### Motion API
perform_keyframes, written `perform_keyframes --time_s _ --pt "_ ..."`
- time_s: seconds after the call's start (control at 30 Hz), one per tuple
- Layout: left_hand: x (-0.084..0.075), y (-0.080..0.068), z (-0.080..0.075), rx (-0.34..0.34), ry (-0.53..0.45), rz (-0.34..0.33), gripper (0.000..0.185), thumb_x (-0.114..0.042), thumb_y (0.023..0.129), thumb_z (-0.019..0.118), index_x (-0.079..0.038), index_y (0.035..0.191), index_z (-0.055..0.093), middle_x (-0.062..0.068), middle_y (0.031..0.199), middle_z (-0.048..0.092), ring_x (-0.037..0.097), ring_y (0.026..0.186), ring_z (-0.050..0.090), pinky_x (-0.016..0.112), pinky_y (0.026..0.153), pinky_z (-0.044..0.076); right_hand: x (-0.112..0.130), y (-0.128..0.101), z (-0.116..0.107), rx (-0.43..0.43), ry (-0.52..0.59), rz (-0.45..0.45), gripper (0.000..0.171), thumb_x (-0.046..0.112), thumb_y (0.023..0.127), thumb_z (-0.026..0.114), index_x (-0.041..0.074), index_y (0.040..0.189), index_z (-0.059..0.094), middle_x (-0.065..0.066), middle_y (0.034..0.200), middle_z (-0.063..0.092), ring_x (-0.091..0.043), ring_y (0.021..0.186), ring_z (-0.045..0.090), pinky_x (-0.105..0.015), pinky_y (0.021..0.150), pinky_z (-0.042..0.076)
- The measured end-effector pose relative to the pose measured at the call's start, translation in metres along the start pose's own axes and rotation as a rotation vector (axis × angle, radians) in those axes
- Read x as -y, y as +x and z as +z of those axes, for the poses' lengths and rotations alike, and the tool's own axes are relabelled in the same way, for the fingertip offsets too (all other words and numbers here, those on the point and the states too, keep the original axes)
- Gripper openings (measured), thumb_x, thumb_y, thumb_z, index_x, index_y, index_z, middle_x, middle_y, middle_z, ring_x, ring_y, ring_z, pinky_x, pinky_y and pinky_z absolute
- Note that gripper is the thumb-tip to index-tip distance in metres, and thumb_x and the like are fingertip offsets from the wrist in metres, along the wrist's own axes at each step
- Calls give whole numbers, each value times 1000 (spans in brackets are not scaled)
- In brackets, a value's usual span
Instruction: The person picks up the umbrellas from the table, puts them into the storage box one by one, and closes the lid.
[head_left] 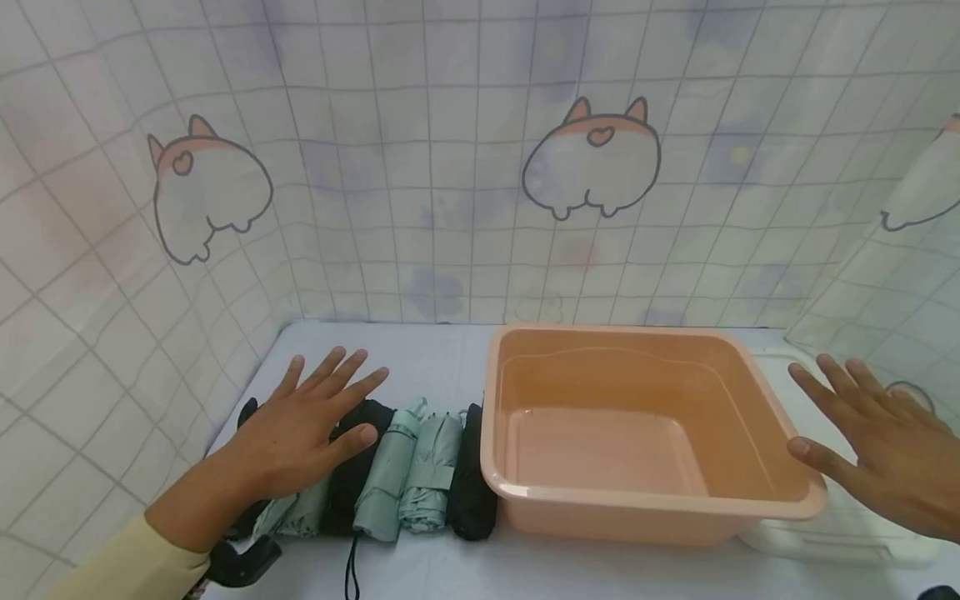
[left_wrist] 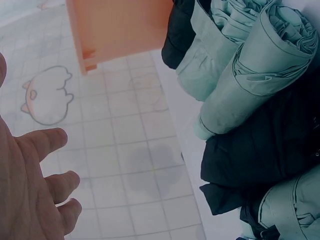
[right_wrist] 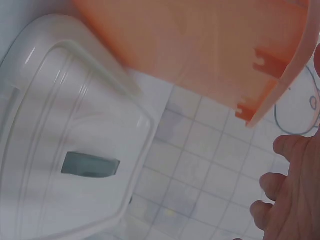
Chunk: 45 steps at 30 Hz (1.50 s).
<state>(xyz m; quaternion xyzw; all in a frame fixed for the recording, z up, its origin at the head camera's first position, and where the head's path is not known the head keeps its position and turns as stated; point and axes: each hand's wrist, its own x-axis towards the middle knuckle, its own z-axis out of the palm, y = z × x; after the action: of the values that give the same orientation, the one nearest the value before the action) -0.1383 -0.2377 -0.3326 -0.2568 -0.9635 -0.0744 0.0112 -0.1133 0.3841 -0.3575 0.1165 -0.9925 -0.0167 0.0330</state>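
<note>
My left hand (head_left: 296,437) hovers over the left end of a row of folded umbrellas, its fingers spread and holding nothing. Mint-green umbrellas (head_left: 386,483) lie among black ones (head_left: 472,483) in that row; my hand hides part of it in the head view. Seen from the left wrist, a rolled mint umbrella (left_wrist: 255,75) lies beside black fabric (left_wrist: 260,140). An empty peach plastic bin (head_left: 615,525) stands right of the row. At its right rim, above a white plastic lid (head_left: 840,542), my right hand (head_left: 877,442) is spread with nothing in it.
A black curved umbrella handle (head_left: 243,562) sticks out at the row's front left. One teal piece (right_wrist: 90,165) sits on the white lid. Grid-patterned curtains with cartoon prints (head_left: 592,162) enclose the white table (head_left: 427,575) at the back and sides.
</note>
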Motion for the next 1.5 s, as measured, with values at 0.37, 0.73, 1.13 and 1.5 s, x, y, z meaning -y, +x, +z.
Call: perform_keyframes --time_s 0.37,0.73,1.13,1.5 --pt "3 -1 3 -25 -63 -22 65 -53 107 43 -23 163 31 11 168 22 36 155 9 63 121 1 -3 -3 3 -59 103 -46 91 48 103 56 9 164 1 -29 166 -2 -44 150 -17 -64 111 -20" --pt "25 -18 10 -67 -133 -128 61 -50 108 45 -12 156 44 16 159 40 43 149 28 67 116 20 3 -4 -3 0 32 -37 87 54 101 56 5 163 17 -39 146 42 -63 127 44 -82 91 33" --pt "53 -31 21 -43 -174 -260 65 -52 106 49 -2 148 49 23 149 50 46 138 43 66 109 35 4 -9 5 -33 84 -43 81 51 100 61 1 157 33 -35 144 48 -61 121 50 -78 89 40" --pt "70 -41 31 -34 -159 -345 57 -39 104 59 1 144 53 26 144 54 50 133 47 69 104 39 6 -17 10 -129 184 -103 82 41 97 70 7 160 31 -34 141 52 -62 117 53 -75 82 45"
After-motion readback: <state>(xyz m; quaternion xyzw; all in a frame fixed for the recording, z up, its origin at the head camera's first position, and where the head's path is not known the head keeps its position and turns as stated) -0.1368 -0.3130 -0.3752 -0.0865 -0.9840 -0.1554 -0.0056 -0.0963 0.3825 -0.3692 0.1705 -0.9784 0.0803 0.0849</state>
